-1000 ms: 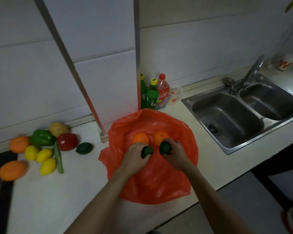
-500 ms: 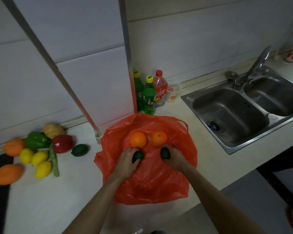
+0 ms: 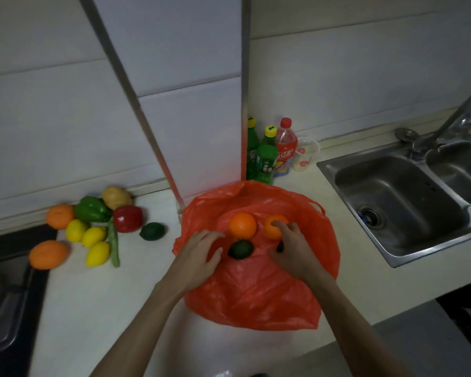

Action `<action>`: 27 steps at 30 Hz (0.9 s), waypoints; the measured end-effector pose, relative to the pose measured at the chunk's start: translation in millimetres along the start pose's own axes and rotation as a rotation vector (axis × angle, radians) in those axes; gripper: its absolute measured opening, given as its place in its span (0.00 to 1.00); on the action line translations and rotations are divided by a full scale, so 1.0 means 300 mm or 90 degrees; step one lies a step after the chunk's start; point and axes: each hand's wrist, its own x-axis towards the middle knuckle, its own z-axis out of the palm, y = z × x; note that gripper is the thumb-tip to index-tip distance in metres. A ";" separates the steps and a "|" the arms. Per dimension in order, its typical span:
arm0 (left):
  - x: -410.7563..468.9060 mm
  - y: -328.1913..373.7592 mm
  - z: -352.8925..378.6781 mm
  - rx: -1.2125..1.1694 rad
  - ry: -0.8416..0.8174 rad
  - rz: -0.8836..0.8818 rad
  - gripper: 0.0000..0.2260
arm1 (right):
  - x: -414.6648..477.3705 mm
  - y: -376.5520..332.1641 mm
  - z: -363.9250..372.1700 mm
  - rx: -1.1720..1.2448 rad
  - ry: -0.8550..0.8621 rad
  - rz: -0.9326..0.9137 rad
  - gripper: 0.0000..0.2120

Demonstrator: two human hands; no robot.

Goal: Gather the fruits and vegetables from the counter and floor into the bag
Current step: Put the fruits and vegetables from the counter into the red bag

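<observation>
A red plastic bag (image 3: 256, 295) lies flat on the white counter. On it rest two oranges (image 3: 242, 225) (image 3: 272, 228) and a dark green lime (image 3: 240, 249). My left hand (image 3: 199, 257) is just left of that lime, fingers apart and holding nothing. My right hand (image 3: 294, 251) lies over a second lime (image 3: 280, 246), mostly hidden under it, with spread fingertips touching the right orange. To the left on the counter sit two more oranges (image 3: 48, 254), several lemons (image 3: 93, 236), a green pepper (image 3: 91, 209), a red pepper (image 3: 127, 219), a potato (image 3: 116, 197), a green bean (image 3: 114, 246) and a lime (image 3: 152, 231).
Green and red drink bottles (image 3: 267, 156) and a plastic cup (image 3: 305, 156) stand against the wall behind the bag. A steel double sink (image 3: 397, 202) with a faucet (image 3: 452, 118) is to the right. A dark stove top (image 3: 0, 295) borders the counter on the left.
Both hands set the limes down on the bag. My left hand opened and drew back left of its lime; my right hand's fingers spread forward onto the right orange.
</observation>
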 end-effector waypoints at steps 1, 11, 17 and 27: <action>-0.021 0.000 -0.028 0.005 0.011 0.001 0.13 | 0.001 -0.036 0.001 0.013 0.004 -0.031 0.30; -0.283 -0.168 -0.236 0.054 0.101 -0.107 0.13 | 0.020 -0.398 0.097 0.032 0.002 -0.215 0.26; -0.451 -0.332 -0.312 0.061 0.121 -0.198 0.14 | 0.019 -0.605 0.175 0.045 -0.010 -0.267 0.26; -0.587 -0.582 -0.429 0.054 0.127 -0.266 0.19 | 0.065 -0.803 0.364 0.035 -0.044 -0.273 0.28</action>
